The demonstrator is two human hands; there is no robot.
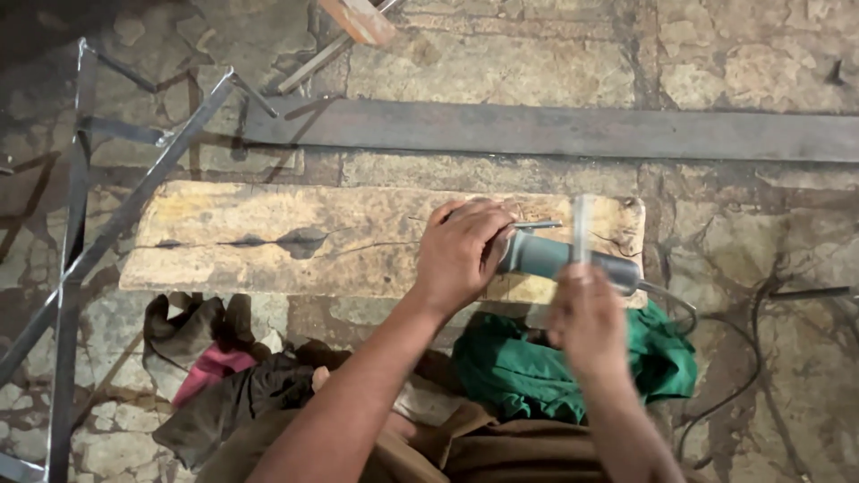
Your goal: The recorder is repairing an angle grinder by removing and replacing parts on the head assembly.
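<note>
Clothing nearest me: brown cloth at the bottom edge, with a green cloth (573,367) and dark and pink rags (210,367) lying on the ground below the plank.
Packages, labels, signs: I see none with a clear shape or colour.
Left hand (461,255): closed over the head of the grey-green angle grinder (559,259), fingers curled around it.
Right hand (586,322): blurred; it is closed on a thin, pale flat tool (582,228) that stands upright just above the grinder body. What tool it is, I cannot tell.
Grinder place: lying across the right end of the worn wooden plank (295,237), its cable running off to the right.
Surface: cracked stone floor (501,67).
Around: long flat steel bar (573,130) behind the plank, welded metal frame (76,233) at left.
</note>
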